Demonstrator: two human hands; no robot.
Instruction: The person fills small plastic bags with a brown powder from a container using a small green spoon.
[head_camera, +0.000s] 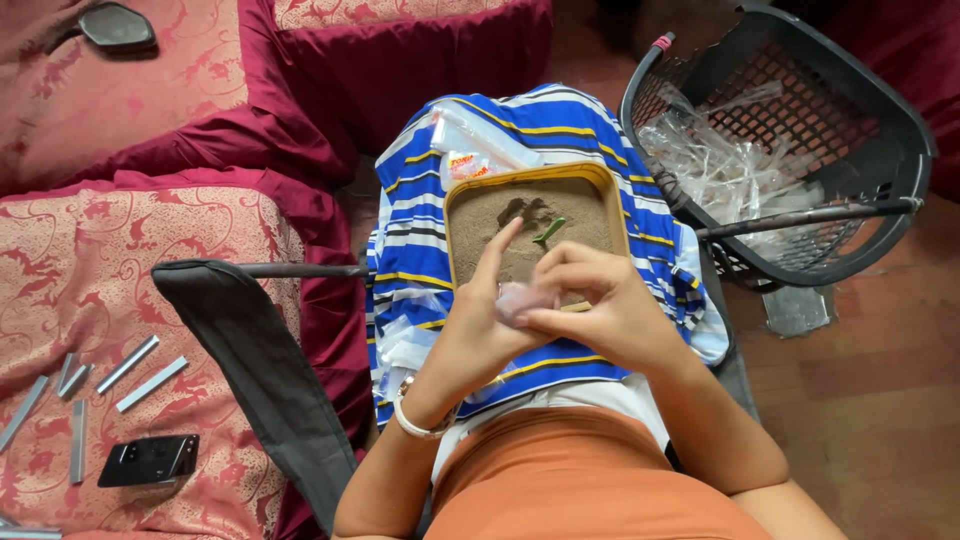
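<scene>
— Pinching something small, are they? Both hands meet over the lap.

— Yes. The left hand (480, 320) and the right hand (600, 305) close together on a small clear plastic pouch (522, 300), pale and slightly pinkish, held just in front of the tray's near edge. The right fingers are curled onto it; the left grips it with the thumb while its forefinger sticks up, pointing away from the person.

— Which way does the pouch run?

— Its long axis looks roughly left to right between the two hands, but the fingers hide most of it, so I cannot tell which end is the open one.

— And the tray?

— A yellow-rimmed tray (612, 195) of brown powder rests on a blue striped cloth (420, 230), with a small green scoop (549, 232) lying in the powder, its handle slanting toward the hands. A black basket (880, 130) of clear bags stands to the right.
</scene>
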